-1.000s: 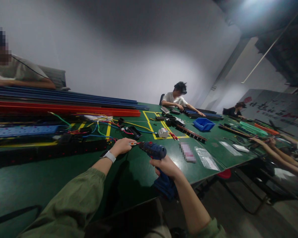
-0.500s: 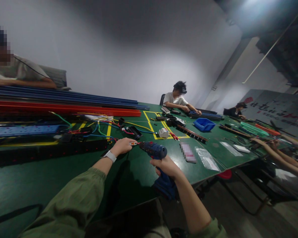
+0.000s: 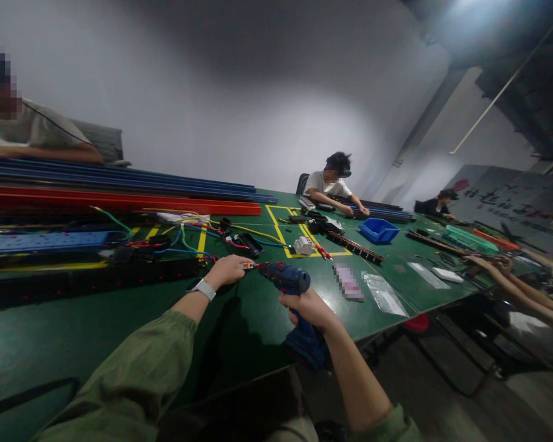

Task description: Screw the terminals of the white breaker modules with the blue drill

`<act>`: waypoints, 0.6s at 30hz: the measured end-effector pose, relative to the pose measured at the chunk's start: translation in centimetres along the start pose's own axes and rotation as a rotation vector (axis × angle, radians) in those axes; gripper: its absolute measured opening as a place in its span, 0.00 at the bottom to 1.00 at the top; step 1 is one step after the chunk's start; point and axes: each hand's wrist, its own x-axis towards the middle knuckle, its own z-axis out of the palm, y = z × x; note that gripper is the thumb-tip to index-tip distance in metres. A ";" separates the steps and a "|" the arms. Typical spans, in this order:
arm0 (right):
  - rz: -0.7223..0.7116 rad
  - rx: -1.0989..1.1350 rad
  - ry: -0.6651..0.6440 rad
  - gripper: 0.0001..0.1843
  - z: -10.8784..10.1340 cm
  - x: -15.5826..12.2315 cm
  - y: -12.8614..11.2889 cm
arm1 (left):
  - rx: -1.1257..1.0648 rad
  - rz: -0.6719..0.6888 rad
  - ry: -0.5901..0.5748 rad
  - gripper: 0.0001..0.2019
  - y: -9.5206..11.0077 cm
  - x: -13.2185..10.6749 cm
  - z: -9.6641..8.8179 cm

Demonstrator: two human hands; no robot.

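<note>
drill tip meets a small piece at the bench edge

the right hand point(image 3: 309, 307) is wrapped tight around the grip of a blue cordless drill point(image 3: 287, 278), whose battery base hangs just past the near edge of the green bench point(image 3: 239, 334). the drill lies nearly level, nose pointing to the left. at its tip sits a small orange-and-white piece point(image 3: 247, 266), pinched in the curled fingers of the left hand point(image 3: 227, 270), which rests on the bench; what the piece is cannot be told. a white watch point(image 3: 204, 289) is on the left wrist, and both arms wear green sleeves.

just beyond the left hand a long black strip point(image 3: 87, 279) runs along the bench, with a tangle of coloured wires point(image 3: 188, 236) behind it. further back lie a red rail point(image 3: 120, 201) and blue rails point(image 3: 120, 178). to the right of the drill, inside yellow tape lines, stands a white breaker point(image 3: 303, 246); clear plastic bags point(image 3: 384, 296) lie near the bench edge, and a blue bin point(image 3: 378, 231) sits further off.

a co-worker point(image 3: 329, 183) sits at the far end with both hands on the bench. another person's arms point(image 3: 511, 287) reach in from the right.
</note>
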 end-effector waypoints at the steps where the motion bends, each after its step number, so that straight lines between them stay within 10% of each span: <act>1: -0.012 -0.001 -0.005 0.08 0.0 0.0 0.1 | 0.003 -0.004 0.003 0.27 0.0 0.0 0.0; 18: -0.011 -0.014 -0.001 0.10 -0.1 -0.2 -0.3 | -0.058 -0.002 0.023 0.22 1.1 -0.9 -1.0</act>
